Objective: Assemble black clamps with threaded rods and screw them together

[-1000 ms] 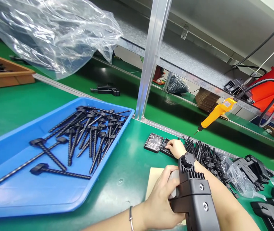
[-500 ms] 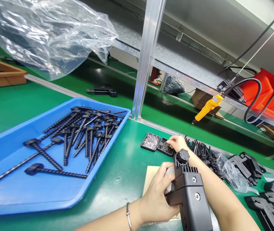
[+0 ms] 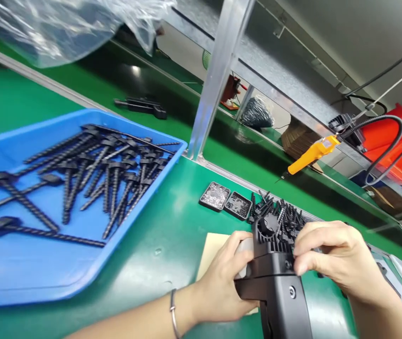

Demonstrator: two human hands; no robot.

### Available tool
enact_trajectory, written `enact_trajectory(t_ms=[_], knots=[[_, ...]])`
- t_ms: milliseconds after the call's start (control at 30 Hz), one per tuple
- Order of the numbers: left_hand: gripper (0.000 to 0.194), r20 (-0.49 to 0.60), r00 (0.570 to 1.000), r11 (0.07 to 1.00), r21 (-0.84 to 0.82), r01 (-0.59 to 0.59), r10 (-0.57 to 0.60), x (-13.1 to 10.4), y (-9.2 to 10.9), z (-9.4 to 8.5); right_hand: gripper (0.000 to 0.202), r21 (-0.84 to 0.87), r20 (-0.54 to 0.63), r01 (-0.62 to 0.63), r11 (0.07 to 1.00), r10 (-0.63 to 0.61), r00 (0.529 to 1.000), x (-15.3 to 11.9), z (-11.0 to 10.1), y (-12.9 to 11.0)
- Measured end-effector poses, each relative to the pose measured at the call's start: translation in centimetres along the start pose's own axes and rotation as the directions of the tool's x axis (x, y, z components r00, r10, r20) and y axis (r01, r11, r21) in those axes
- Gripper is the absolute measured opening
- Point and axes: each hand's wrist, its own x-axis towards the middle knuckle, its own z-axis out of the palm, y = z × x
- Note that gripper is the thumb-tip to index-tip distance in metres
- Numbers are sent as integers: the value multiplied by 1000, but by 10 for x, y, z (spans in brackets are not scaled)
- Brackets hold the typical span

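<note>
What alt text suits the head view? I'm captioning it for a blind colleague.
Two hands work on a black plastic housing over a green bench: the left hand grips its side, the right hand pinches at its top. A blue tray of black ribbed rods lies left; a yellow screwdriver hangs behind.

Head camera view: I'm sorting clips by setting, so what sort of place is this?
Most likely a factory assembly bench. A green work mat carries a blue tray of identical black ribbed rods, a yellow power screwdriver hangs on a cable, and both hands grip a black plastic housing.
</note>
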Motion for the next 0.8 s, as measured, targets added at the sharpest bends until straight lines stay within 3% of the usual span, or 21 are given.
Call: enact_trajectory(t_ms=[267, 600, 800], knots=[[37, 24, 999, 999, -16, 36, -36, 1, 1, 1, 14, -112, 153, 22, 993, -5, 988, -5, -7, -11], [38, 13, 999, 999, -19, 33, -33, 3, 3, 0, 31, 8, 122, -263, 965, 260, 958, 4, 4, -3], [41, 15, 999, 999, -22, 36, -36, 1, 1, 0, 20, 10, 117, -358, 934, 355, 928, 5, 5, -11]])
